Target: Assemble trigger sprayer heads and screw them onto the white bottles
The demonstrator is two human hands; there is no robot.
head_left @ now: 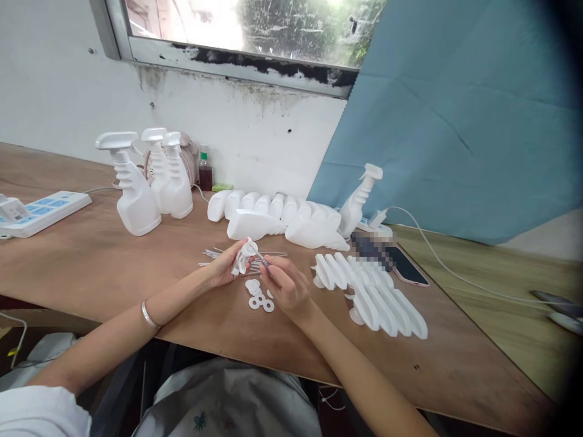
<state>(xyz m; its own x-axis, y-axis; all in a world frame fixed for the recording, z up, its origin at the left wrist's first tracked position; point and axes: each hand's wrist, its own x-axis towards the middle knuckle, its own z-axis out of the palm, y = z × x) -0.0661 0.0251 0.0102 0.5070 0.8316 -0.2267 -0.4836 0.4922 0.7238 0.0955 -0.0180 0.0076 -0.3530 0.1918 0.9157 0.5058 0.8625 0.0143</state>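
My left hand (pixel 224 264) is closed around a white spray-bottle trigger head (pixel 241 258), its round collar turned up towards me. In my right hand (pixel 288 284) is a slim grey tool (pixel 261 257), pinched between the fingers, with its tip at the collar; whether it is a screwdriver or tweezers I cannot tell. Thin white dip tubes (pixel 212 254) lie loose on the table behind both hands. Several flat white ring washers (pixel 255 303) are spread just below the hands, close to my right fingers.
White bottles (pixel 255 224) lie in rows at the back. Assembled spray bottles (pixel 139 206) stand at left, another (pixel 359 200) at right. White trigger shrouds (pixel 387 306) lie right, beside a phone (pixel 407 267). Power strips (pixel 50 212) and a cable (pixel 437 255) flank the table (pixel 136 267).
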